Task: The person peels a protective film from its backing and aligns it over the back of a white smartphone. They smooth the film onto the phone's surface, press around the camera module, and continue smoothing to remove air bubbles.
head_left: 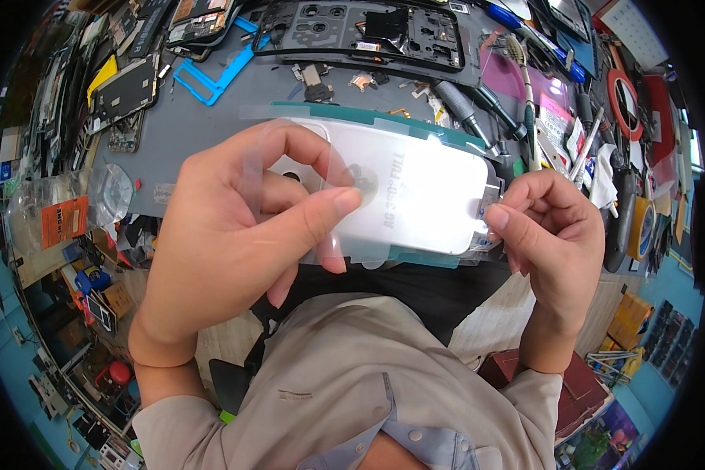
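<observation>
A white phone [446,196] lies with its back up in front of me, under a clear protective film [392,243] with grey lettering. Green strips [348,111] run along the film's far and near edges. My left hand [251,211] is over the phone's left end, thumb and index finger closed on a lifted, curled part of the clear film; a dark lens shows between its fingers. At the phone's right end, my right hand [552,227] pinches the film's clear edge between thumb and fingers. Glare whitens the phone's middle, and my left fingers hide part of its left end.
Beyond the phone are an opened black phone frame [352,35], a blue plastic bracket [211,82] and small loose parts. Screwdrivers [458,106], a brush [525,86] and tape rolls [625,94] crowd the right. A clear bag with an orange label [63,219] lies left.
</observation>
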The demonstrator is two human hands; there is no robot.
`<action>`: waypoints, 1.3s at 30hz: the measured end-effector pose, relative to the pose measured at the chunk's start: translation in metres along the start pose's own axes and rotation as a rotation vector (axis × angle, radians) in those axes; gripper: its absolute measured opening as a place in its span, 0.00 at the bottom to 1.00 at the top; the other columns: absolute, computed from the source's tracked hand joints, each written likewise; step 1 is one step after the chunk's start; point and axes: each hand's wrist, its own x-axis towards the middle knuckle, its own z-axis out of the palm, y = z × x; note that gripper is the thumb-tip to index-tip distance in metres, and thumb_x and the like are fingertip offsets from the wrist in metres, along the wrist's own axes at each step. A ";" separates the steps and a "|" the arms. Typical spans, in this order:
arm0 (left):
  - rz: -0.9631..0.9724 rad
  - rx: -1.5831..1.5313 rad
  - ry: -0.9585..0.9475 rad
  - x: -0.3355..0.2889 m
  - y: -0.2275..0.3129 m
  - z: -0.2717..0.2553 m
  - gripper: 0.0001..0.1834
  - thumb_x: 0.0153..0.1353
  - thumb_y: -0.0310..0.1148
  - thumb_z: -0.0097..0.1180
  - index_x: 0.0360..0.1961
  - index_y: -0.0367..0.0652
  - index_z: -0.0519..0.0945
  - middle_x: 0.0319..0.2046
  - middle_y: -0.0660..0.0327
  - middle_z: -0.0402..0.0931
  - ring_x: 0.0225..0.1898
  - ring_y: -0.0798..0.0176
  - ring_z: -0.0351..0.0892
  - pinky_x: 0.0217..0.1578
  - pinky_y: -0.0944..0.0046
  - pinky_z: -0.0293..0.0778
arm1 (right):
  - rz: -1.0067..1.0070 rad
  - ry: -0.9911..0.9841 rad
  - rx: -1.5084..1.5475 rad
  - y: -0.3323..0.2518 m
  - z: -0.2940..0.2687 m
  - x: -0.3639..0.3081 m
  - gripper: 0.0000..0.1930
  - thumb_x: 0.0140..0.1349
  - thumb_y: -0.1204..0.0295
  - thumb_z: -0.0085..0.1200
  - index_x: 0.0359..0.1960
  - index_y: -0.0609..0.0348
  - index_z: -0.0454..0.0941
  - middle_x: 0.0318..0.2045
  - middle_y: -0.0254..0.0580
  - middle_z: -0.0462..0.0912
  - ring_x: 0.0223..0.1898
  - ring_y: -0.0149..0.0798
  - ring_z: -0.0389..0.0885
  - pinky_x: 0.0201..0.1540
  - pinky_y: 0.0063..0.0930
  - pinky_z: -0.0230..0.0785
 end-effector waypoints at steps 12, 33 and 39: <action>-0.012 0.053 -0.007 0.002 0.001 -0.002 0.10 0.73 0.24 0.68 0.47 0.27 0.80 0.28 0.53 0.87 0.20 0.67 0.86 0.10 0.73 0.66 | 0.015 0.010 -0.027 -0.002 0.001 0.001 0.09 0.66 0.80 0.76 0.41 0.66 0.86 0.31 0.36 0.89 0.23 0.18 0.76 0.23 0.13 0.64; -0.020 0.050 0.048 0.002 -0.003 0.002 0.09 0.76 0.24 0.64 0.49 0.30 0.77 0.22 0.49 0.87 0.07 0.71 0.70 0.08 0.72 0.57 | 0.007 0.002 -0.101 0.002 0.000 0.002 0.11 0.66 0.76 0.78 0.42 0.65 0.86 0.33 0.39 0.92 0.27 0.19 0.83 0.23 0.11 0.67; -0.009 0.056 0.048 0.002 -0.004 0.002 0.10 0.76 0.24 0.64 0.50 0.30 0.77 0.22 0.49 0.87 0.08 0.71 0.70 0.08 0.72 0.58 | -0.006 -0.008 -0.102 0.003 0.000 0.002 0.11 0.66 0.76 0.78 0.42 0.65 0.86 0.33 0.39 0.92 0.28 0.19 0.84 0.23 0.11 0.67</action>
